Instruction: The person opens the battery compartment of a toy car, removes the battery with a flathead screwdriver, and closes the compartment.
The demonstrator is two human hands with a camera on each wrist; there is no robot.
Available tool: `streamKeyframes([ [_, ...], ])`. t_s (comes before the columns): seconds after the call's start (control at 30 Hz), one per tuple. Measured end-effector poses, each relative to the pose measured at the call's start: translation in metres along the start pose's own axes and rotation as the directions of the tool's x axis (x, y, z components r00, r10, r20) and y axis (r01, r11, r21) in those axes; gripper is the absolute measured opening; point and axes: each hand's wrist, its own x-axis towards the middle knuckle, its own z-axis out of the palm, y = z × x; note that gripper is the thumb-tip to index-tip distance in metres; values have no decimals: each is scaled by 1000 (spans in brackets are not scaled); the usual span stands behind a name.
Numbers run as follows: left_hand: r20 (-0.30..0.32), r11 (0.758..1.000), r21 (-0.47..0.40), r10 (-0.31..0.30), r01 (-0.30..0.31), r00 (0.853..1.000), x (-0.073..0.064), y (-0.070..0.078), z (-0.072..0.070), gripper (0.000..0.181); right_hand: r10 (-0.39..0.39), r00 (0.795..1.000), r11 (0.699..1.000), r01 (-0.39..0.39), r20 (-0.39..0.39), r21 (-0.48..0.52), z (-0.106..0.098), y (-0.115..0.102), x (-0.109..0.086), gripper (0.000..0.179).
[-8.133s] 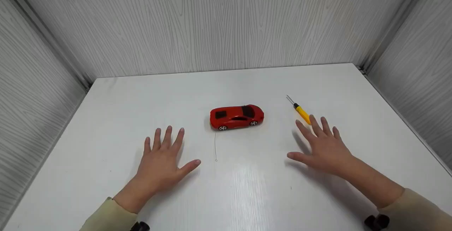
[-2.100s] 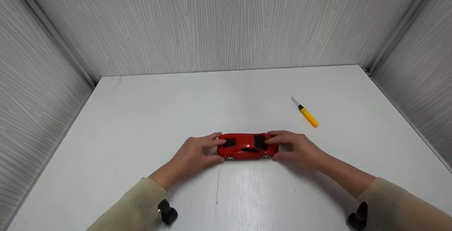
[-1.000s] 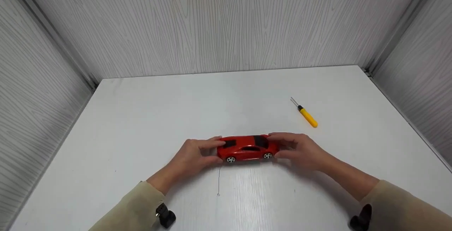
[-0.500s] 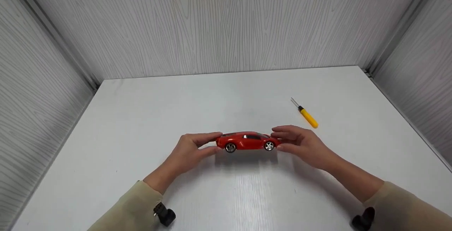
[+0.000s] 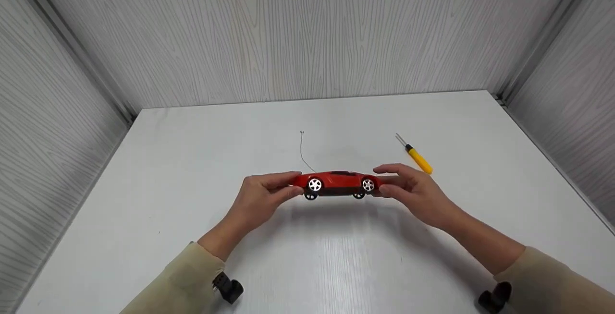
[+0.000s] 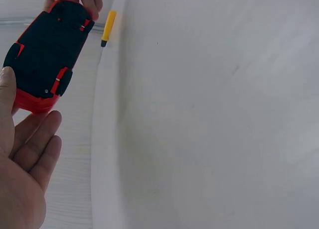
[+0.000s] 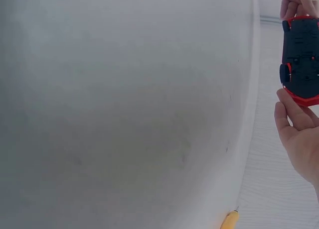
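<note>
In the head view, a red toy car (image 5: 336,179) is raised off the white table and tilted back, so its near-side wheels and part of the dark underside show. My left hand (image 5: 254,201) pinches its rear end between thumb and fingers. At the front end, my right hand (image 5: 423,196) holds it with the thumb below and the index finger lifted above. A thin wire (image 5: 301,148) with a small loop at its tip sticks out beyond the car. Both wrist views show the black underside (image 6: 47,50) of the car, hands at either end.
A screwdriver (image 5: 419,159) with a yellow handle lies on the table (image 5: 216,141) just beyond my right hand. Grey wood-grain panels (image 5: 307,35) close off the back and both sides.
Both hands have gripped the car's ends, lifted it off the table and rolled it back, bringing its underside into view. Its wire has swung from the near side to the far side.
</note>
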Motion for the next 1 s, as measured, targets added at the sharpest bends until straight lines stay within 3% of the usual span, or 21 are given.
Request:
streamKeyframes([
  [0.3, -14, 1000, 8, 7, -7, 1000, 1, 1, 3, 39, -44, 999, 999, 44, 14, -3, 1, 0, 1, 38],
  [0.63, -30, 998, -64, 18, -20, 999, 2, 6, 2, 47, -32, 999, 999, 32, 8, 32, 0, -2, 1, 38],
  [1.0, 25, 993, -112, 41, -38, 999, 4, 7, 0, 49, -16, 1000, 996, 17, -17, 82, -2, -4, -1, 43],
])
